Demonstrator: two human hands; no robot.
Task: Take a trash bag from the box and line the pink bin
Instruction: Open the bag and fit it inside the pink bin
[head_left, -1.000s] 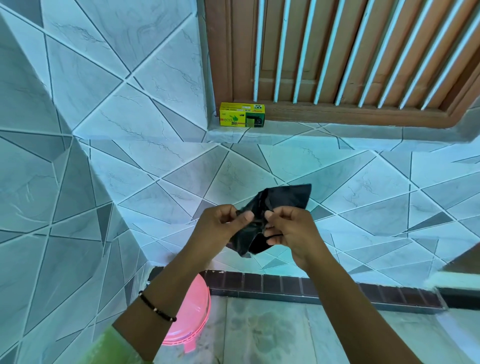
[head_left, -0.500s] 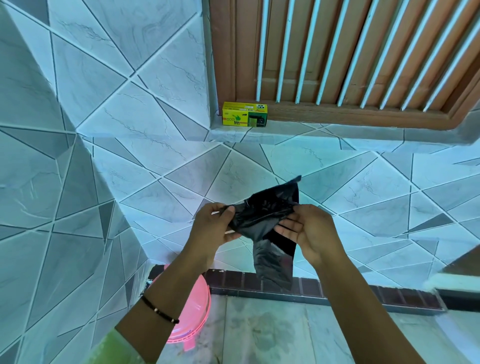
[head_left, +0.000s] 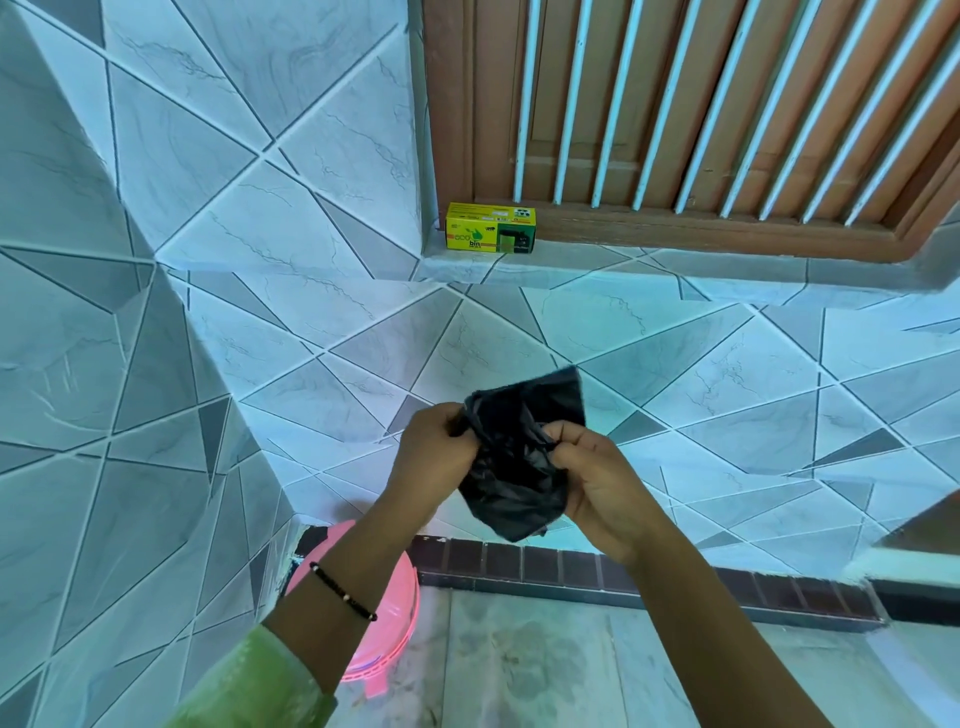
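Observation:
A crumpled black trash bag (head_left: 519, 457) is held at chest height in front of the tiled wall. My left hand (head_left: 434, 449) pinches its upper left edge. My right hand (head_left: 597, 478) grips its right side with curled fingers. The yellow and green bag box (head_left: 491, 228) lies on the window ledge, well above and beyond both hands. The pink bin (head_left: 387, 618) stands on the floor at the lower left, mostly hidden behind my left forearm.
A tiled wall corner juts out on the left beside the bin. A brown window frame (head_left: 675, 228) with white bars fills the upper right. A dark brick skirting strip (head_left: 571, 566) runs along the base of the wall above a pale marble floor.
The bag hung partly unfolded between my hands half a second ago; now it is bunched up again, and both hands have drawn closer together around it.

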